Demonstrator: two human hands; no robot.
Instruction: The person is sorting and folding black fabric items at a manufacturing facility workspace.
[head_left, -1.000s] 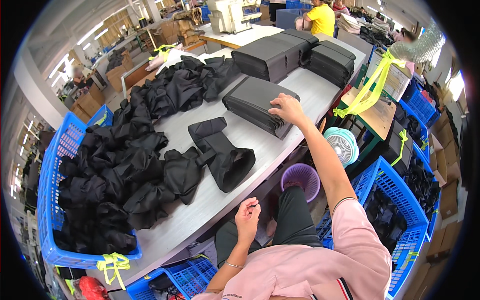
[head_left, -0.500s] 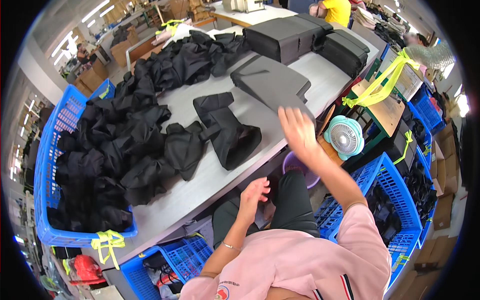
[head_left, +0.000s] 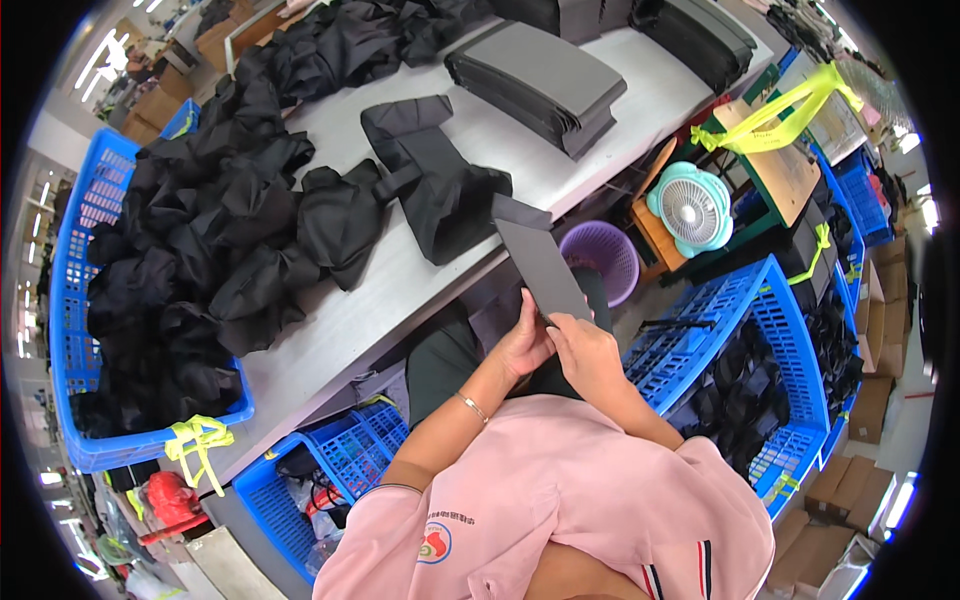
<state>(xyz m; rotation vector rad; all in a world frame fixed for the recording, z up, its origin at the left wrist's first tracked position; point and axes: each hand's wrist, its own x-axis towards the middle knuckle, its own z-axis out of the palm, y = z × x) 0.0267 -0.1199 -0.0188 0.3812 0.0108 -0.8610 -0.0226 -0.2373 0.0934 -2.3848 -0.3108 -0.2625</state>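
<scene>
Above my lap, at the table's near edge, both hands hold a dark grey flat panel (head_left: 545, 268) with a bent flap at its far end. My left hand (head_left: 526, 342) grips its near end from the left, and my right hand (head_left: 586, 352) closes on the same end from the right. Beyond the panel a stack of similar grey panels (head_left: 540, 72) lies on the grey table (head_left: 420, 290). An opened-out black fabric piece (head_left: 445, 195) rests on the table, close to the panel's tip. To its left spreads a heap of crumpled black fabric pieces (head_left: 220, 215).
Part of the heap fills a blue plastic basket (head_left: 62, 300) on the left. A purple bin (head_left: 603, 265) and a turquoise fan (head_left: 690, 208) stand right of the table edge. Blue crates flank me, one on the right (head_left: 660, 375) and one at lower left (head_left: 375, 440).
My right hand has drawn the panel off the stack toward my lap. My left hand has come up and closed on it too. The view has shifted.
</scene>
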